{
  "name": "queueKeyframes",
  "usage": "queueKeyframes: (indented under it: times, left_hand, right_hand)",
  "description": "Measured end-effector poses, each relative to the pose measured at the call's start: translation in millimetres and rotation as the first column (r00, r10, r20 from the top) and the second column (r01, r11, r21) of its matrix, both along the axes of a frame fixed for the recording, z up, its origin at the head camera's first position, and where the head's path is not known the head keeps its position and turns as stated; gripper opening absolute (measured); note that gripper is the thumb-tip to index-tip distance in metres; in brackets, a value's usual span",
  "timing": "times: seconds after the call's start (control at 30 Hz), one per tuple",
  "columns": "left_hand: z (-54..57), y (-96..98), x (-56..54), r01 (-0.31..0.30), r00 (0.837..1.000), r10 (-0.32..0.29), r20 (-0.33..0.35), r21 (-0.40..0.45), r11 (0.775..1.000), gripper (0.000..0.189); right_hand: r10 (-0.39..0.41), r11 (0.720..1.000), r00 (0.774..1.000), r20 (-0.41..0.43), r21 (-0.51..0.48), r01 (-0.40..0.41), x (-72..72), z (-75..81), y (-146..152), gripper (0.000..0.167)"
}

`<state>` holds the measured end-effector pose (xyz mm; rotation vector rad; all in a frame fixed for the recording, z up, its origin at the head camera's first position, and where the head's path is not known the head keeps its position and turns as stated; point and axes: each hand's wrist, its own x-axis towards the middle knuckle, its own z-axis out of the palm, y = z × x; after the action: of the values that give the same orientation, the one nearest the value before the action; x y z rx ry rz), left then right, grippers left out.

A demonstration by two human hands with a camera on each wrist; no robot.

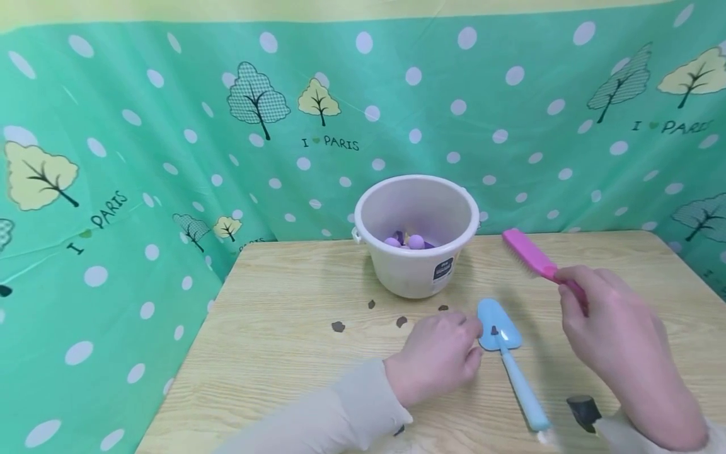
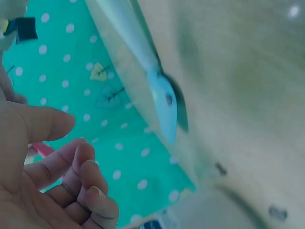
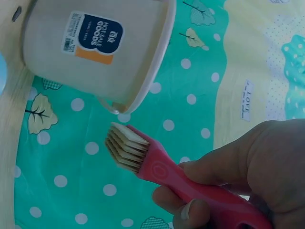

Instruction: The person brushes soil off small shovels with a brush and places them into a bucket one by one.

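Observation:
My right hand [image 1: 618, 334] grips the handle of a pink brush [image 1: 533, 253], held above the table with its pale bristles [image 3: 125, 148] facing away from the hand. My left hand [image 1: 439, 353] is just left of a light blue toy shovel [image 1: 522, 384], its fingers loosely bent and nothing between thumb and fingertips in the left wrist view. The shovel lies on the table with one small dark scrap [image 1: 495, 330] on its blade. Several more dark scraps [image 1: 338, 326] are scattered left of the blade and in front of the bucket.
A white bucket [image 1: 405, 271] stands at the table's back edge, with purple balls [image 1: 416, 242] inside. By the right sleeve lies a larger dark piece [image 1: 584, 411]. A green dotted cloth [image 1: 340, 82] hangs behind and to the left of the wooden table [image 1: 266, 372].

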<state>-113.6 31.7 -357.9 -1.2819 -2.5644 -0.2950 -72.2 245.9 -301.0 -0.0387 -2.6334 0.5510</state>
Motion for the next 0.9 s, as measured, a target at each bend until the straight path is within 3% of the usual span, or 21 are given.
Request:
queueKeyframes:
  times: [0.43, 0.7, 0.9]
  left_hand:
    - [-28.7, 26.7, 25.4, -0.020, 0.992, 0.024, 0.125, -0.036, 0.999, 0.009]
    - [-40.3, 40.5, 28.1, -0.051, 0.975, 0.072, 0.209, -0.103, 0.993, 0.019]
    - [-43.7, 49.4, 28.9, -0.062, 0.949, 0.099, 0.298, -0.131, 0.989, 0.037]
  right_hand:
    - [0.014, 0.999, 0.996, -0.091, 0.034, -0.011, -3.1, -15.2, 20.4, 0.021]
    - [-0.050, 0.998, 0.999, 0.001, 0.035, 0.049, -3.9, -17.2, 28.6, 0.023]
    - [-0.051, 0.998, 0.998, -0.028, 0.035, 0.052, -3.9, -18.1, 30.8, 0.022]
